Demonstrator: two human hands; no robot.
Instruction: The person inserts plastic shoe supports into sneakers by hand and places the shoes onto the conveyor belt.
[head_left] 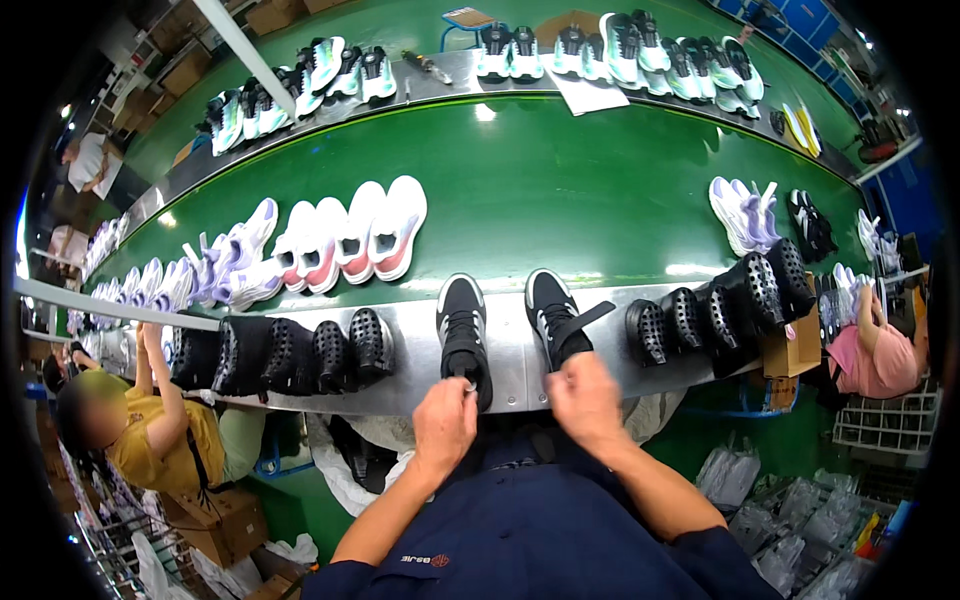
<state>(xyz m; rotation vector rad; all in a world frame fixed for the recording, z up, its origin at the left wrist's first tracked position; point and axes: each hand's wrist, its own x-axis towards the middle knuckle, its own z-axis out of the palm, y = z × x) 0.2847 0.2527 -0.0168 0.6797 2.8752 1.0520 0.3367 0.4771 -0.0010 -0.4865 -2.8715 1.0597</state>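
Note:
Two black sneakers with white-grey edging lie side by side at the front edge of the metal ledge, toes away from me. My left hand (445,425) is closed at the heel opening of the left sneaker (462,325), thumb and fingers pinching its collar. My right hand (588,400), slightly blurred, is curled at the heel of the right sneaker (550,300); what its fingers hold is hidden. A black strap (585,321) sticks out to the right from that sneaker's upper.
Black perforated shoe forms stand on the ledge at left (330,355) and right (683,318). White-pink sneakers (395,230) and lilac sneakers (745,215) rest on the green belt (560,190). Mint-and-black sneakers (620,50) line the far ledge. A person in yellow (150,430) works at left, another in pink at right.

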